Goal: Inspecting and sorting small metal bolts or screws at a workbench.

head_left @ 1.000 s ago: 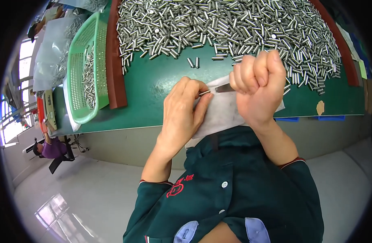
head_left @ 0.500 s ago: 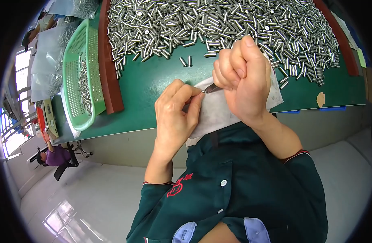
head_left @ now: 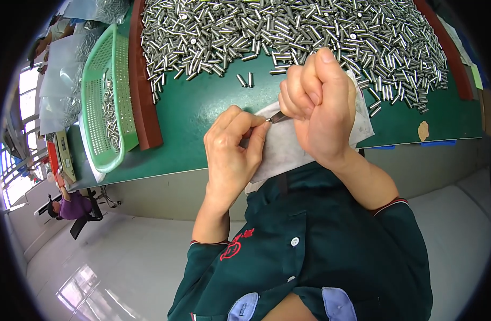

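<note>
My left hand (head_left: 229, 144) is closed in a pinch on a small metal pin, of which only a bright end shows between thumb and forefinger. In my right hand (head_left: 323, 107), the fingers wrap round a slim dark tool (head_left: 278, 116). Its handle is mostly hidden in the fist, so its exact kind cannot be told. The tool's narrow tip meets the pin at my left fingertips. Beneath both hands a whitish cloth (head_left: 285, 150) lies over the table's near edge. Beyond them spreads a large heap of shiny metal pins (head_left: 288, 32).
Two loose pins (head_left: 250, 79) lie in front of the heap on the green table (head_left: 197, 112). Red-brown rails (head_left: 144, 107) flank the heap. A green basket (head_left: 129, 128) with pins stands at left, near plastic bags (head_left: 61, 80). Another person (head_left: 74, 206) sits farther off.
My right hand and the tool have shifted very slightly to the left. The left hand keeps its pinch in nearly the same place.
</note>
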The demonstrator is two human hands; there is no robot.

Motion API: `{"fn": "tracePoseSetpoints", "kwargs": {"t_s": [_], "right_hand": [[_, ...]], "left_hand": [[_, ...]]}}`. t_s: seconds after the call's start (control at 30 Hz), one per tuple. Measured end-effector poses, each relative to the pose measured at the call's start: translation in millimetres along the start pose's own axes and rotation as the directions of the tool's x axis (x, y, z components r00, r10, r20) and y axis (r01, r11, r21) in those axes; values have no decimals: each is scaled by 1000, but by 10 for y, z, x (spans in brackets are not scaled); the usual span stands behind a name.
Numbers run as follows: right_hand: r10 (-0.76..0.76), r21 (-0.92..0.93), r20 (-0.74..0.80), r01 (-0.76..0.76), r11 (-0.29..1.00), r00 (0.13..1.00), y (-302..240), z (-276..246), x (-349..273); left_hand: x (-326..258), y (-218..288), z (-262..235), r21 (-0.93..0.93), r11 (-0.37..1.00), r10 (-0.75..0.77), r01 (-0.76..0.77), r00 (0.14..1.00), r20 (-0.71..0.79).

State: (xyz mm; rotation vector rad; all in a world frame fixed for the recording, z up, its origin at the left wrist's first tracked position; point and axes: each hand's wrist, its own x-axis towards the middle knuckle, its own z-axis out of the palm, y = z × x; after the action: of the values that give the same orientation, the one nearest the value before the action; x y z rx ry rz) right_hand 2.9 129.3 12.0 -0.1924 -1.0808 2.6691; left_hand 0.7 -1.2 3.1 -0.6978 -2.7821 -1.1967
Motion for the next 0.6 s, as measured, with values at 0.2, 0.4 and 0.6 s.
{"fn": "tracePoseSetpoints", "kwargs": {"t_s": [0.2,0.4,0.6], "right_hand": [[-7,-35,-11,6,999,1000,11,33,-7],[17,-48,-45,-20,999,999,7,8,6],[-51,-98,26,53,994,998,30,47,2]], "left_hand": [[-14,-5,-9,-3,1000,-14,14,1000,8],[-8,-34,37,-26,999,-29,29,1000,8],[-8,-28,-1,-34,999,-32,32,999,0]]}}
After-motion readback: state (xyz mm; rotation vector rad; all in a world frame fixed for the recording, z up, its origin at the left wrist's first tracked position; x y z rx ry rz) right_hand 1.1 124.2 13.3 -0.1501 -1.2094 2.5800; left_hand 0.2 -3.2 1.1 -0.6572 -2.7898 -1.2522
